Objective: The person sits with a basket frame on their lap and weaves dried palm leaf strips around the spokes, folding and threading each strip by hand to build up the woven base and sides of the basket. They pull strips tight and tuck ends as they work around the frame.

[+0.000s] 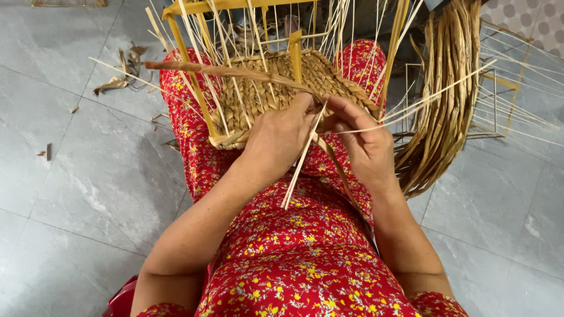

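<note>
- Left hand [281, 136] pinched on a twisted fibre strand [229, 72] at the near edge of the half-woven basket [276, 82], on the lap.
- Right hand [363, 141] closed on a pale reed stake [301, 161].
- Dried fibre bundle [446, 94] crowding right; open grey floor tiles [76, 194] left.
</note>
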